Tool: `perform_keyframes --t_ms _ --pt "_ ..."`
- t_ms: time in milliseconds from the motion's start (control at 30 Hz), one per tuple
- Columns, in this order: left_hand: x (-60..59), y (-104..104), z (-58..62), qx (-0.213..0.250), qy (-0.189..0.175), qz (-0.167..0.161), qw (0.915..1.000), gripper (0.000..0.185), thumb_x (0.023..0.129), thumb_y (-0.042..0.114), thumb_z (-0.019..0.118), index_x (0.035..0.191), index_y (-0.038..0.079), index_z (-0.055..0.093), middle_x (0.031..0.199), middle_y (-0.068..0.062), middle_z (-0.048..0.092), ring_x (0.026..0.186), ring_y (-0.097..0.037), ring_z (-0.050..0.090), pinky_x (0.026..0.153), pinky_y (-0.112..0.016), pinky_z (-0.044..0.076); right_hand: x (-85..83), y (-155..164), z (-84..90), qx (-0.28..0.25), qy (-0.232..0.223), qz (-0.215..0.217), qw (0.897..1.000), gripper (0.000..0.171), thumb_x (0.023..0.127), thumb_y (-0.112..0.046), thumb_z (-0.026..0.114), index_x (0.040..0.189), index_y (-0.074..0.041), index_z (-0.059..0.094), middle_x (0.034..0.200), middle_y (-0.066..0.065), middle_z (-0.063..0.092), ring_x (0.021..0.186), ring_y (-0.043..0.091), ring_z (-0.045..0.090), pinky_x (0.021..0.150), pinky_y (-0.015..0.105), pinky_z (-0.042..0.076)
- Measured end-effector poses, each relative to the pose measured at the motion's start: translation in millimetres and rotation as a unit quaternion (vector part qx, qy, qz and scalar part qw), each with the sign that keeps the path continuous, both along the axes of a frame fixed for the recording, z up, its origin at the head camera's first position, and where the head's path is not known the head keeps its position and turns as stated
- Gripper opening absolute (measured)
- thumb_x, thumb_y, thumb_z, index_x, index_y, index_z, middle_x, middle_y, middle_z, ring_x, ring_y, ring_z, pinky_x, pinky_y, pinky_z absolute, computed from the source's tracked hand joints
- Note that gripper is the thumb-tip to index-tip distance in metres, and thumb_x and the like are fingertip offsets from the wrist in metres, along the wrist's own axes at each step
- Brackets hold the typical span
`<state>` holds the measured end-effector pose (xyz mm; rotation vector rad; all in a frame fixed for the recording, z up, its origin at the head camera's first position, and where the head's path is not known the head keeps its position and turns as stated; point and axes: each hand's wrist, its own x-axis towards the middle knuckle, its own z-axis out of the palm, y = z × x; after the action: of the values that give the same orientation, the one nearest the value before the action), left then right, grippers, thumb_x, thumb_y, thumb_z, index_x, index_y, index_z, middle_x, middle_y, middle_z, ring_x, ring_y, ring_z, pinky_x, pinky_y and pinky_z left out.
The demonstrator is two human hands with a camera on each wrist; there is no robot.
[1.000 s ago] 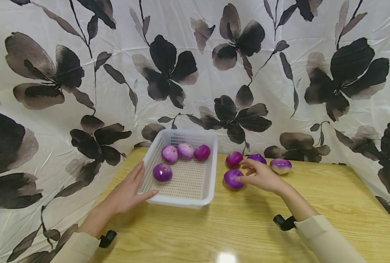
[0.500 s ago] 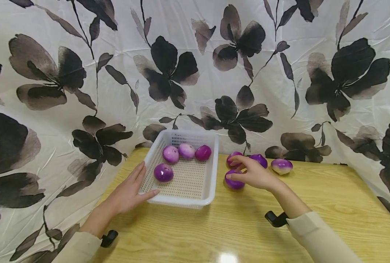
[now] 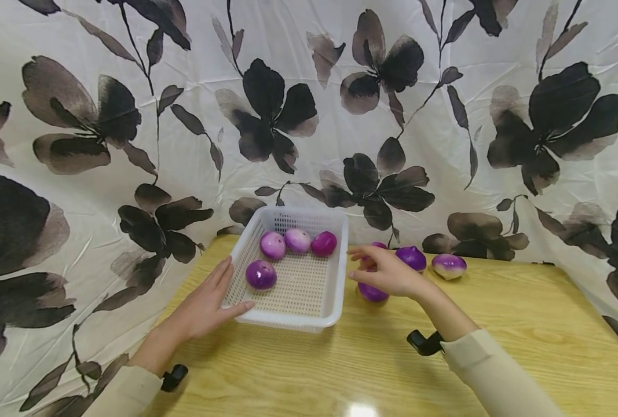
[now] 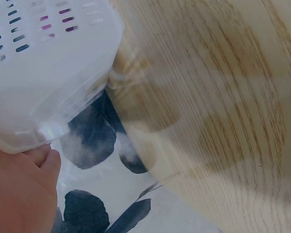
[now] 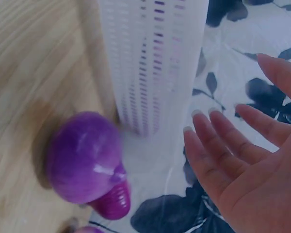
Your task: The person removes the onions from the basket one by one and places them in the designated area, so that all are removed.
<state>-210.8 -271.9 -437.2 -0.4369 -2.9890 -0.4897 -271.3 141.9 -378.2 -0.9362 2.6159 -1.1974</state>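
Observation:
A white perforated plastic basket [image 3: 288, 320] stands on the table with several purple onions inside, one [image 3: 260, 275] nearer its front left. My left hand [image 3: 199, 307] rests at the basket's front-left corner, its fingers straight along the left side and thumb over the front rim. Just right of the basket, my right hand [image 3: 389, 273] hovers with spread fingers above a purple onion [image 3: 373, 293], partly covering it and a redder onion [image 3: 379, 245] behind. The right wrist view shows this hand [image 5: 247, 160] holding nothing, beside the basket wall and apart from the nearer onion [image 5: 82, 155].
Two more onions lie to the right of that hand: a dark purple one [image 3: 412, 258] and a purple-and-white one [image 3: 449, 266]. A floral cloth [image 3: 288, 116] hangs behind and beside the wooden table [image 3: 298, 370].
My right hand has moved left from over the onions toward the basket's right side, its fingers empty. The left hand has stayed at the basket corner, and the onions lie where they were.

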Motion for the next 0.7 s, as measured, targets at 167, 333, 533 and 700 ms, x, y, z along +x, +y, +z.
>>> perform_keyframes --t_ms 167,333,533,700 --pt "-0.1 0.4 0.3 -0.001 0.000 0.000 1.0000 0.114 0.091 0.076 0.054 0.160 -0.008 0.015 0.171 -0.020 0.004 0.155 -0.043 0.011 0.122 -0.059 0.021 -1.1 -10.5 4.8 0.002 -0.008 0.013 1.000 0.053 0.097 -0.029 0.072 0.140 -0.002 0.057 0.131 0.020 0.064 0.105 0.025 0.068 0.088 0.040 0.058" --pt "-0.3 1.1 1.7 0.000 -0.002 0.001 1.0000 0.115 0.091 0.075 0.054 0.160 -0.007 0.014 0.171 -0.020 0.004 0.155 -0.043 0.011 0.122 -0.060 0.021 -1.5 -19.7 12.6 -0.003 -0.009 0.024 1.000 0.050 0.098 -0.028 0.071 0.140 -0.005 0.057 0.132 0.018 0.064 0.109 0.028 0.067 0.091 0.042 0.058" --pt "0.0 1.2 2.6 0.002 0.001 0.001 1.0000 0.114 0.092 0.075 0.055 0.160 -0.007 0.015 0.170 -0.021 0.005 0.155 -0.044 0.012 0.122 -0.060 0.021 -4.8 -30.8 18.6 -0.007 -0.003 0.037 0.999 0.048 0.098 -0.026 0.071 0.139 -0.007 0.057 0.132 0.013 0.063 0.111 0.028 0.066 0.095 0.045 0.057" --pt "0.8 0.8 1.8 0.002 0.001 0.000 1.0000 0.114 0.091 0.075 0.054 0.160 -0.008 0.016 0.171 -0.020 0.005 0.155 -0.043 0.012 0.122 -0.059 0.021 -10.9 -41.6 19.4 -0.008 -0.009 0.039 0.999 0.045 0.096 -0.024 0.071 0.137 -0.010 0.059 0.130 0.009 0.063 0.113 0.025 0.065 0.096 0.043 0.056"
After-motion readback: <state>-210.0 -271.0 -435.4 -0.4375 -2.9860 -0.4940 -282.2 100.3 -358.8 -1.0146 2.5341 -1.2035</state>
